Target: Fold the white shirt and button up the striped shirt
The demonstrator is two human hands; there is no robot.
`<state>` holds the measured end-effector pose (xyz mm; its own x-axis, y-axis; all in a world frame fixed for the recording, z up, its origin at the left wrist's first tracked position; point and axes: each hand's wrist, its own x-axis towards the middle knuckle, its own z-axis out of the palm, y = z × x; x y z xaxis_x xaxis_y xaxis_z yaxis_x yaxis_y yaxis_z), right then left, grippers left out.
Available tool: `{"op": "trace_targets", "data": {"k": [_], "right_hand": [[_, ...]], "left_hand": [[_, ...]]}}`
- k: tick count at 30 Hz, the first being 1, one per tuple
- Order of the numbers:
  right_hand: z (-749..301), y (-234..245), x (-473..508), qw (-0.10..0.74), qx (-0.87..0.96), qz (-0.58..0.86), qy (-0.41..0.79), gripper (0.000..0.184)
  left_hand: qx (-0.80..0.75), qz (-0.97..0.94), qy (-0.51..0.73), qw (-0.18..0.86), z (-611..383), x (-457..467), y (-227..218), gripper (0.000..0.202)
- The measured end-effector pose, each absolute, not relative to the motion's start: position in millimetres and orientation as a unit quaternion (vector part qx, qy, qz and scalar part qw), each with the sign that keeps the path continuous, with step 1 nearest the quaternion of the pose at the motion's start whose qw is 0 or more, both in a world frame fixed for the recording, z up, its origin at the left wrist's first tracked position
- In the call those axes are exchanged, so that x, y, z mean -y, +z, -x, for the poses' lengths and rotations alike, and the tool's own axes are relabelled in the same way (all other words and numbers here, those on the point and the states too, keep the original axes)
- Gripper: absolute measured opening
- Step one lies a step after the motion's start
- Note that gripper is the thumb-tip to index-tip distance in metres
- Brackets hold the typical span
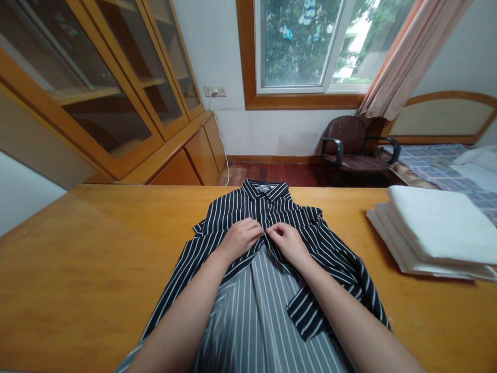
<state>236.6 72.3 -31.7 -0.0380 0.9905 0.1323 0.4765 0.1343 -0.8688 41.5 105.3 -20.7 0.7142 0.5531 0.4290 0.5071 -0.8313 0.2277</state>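
Note:
A black shirt with white stripes (229, 210) lies front up on the wooden table, its collar (266, 189) at the far edge. Below the chest the front hangs apart, baring the greyer inner side of the back. My left hand (243, 235) pinches the left front edge at mid-chest. Close beside it, my right hand (285, 237) pinches the other front edge, fingertips nearly meeting the left ones. Any button between the fingers is too small to make out. One sleeve's cuff (308, 313) lies folded in under my right forearm.
On the table (97, 269), a stack of white folded cloth or padding (442, 223) sits at the right. Beyond the far edge are a brown armchair (351, 142), a bed with a checked sheet (427, 160) and a window. A glass-doored cabinet (128, 88) stands on the left.

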Motion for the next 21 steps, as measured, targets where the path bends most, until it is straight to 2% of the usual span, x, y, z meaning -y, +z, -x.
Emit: {"op": "trace_targets", "data": {"k": [21], "right_hand": [[-236.1, -28.3, -71.4, 0.396, 0.637, 0.570, 0.335, 0.022]], "left_hand": [[-0.284, -0.924, 0.251, 0.046, -39.8, -106.4, -22.2, 0.018]]}}
